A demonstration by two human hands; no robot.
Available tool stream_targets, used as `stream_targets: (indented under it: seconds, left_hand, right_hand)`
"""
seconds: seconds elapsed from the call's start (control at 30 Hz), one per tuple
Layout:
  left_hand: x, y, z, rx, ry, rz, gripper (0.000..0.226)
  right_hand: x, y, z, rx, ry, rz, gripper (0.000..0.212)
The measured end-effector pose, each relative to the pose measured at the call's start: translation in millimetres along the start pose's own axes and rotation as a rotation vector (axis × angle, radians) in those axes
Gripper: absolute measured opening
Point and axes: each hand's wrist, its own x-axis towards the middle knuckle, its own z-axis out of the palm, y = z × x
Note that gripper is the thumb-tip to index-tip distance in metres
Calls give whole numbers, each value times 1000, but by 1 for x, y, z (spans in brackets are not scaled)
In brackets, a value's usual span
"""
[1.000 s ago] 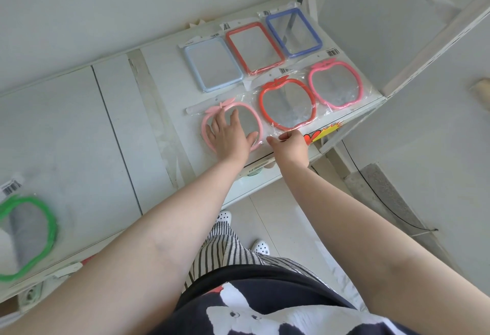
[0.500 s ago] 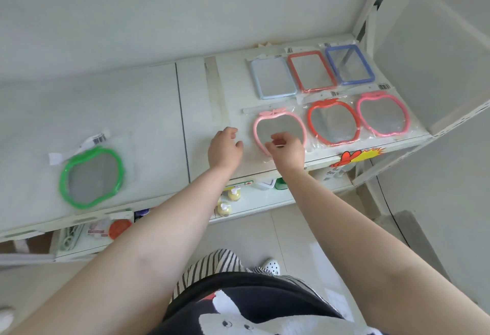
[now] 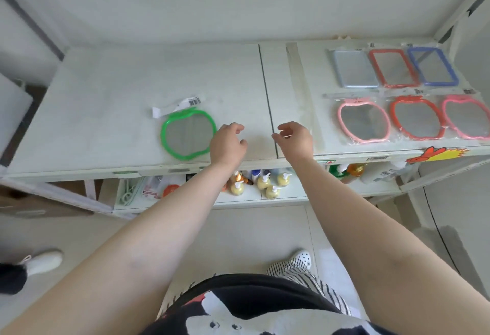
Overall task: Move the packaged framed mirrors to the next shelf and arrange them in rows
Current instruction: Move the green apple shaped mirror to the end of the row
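Green apple-shaped mirror (image 3: 187, 134) is found just left of the left hand (image 3: 228, 144); both it and the right hand (image 3: 296, 139) are held loosely curled, empty

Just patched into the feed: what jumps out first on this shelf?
Six packaged mirrors sit in two neat rows on the right shelf panel: three rectangular ones at the back, three apple-shaped ones in front. A lone green mirror lies on the left panel. The left hand hovers beside it and the right hand nearby, both empty.
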Motion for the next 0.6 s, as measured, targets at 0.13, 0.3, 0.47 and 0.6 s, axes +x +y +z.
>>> stream_targets:
  seconds: [0.13,0.3,0.47,0.6]
  left_hand:
    - [-17,-54,-44,11,82,-50,38]
    - [-29,-115,-91,38,152,-204,40]
    - [-26,-145,-116,-21,176,-300,38]
    - [-16,-152,-121,-91,145,-323,46]
  right_hand:
    - [-23,-31,41,37,23,30,29]
    - [-53,-65,88,34,-25,52,34]
    - [-63,-81,114,-6,-66,59,38]
    - [-51,-85,124,-57,-61,62,43]
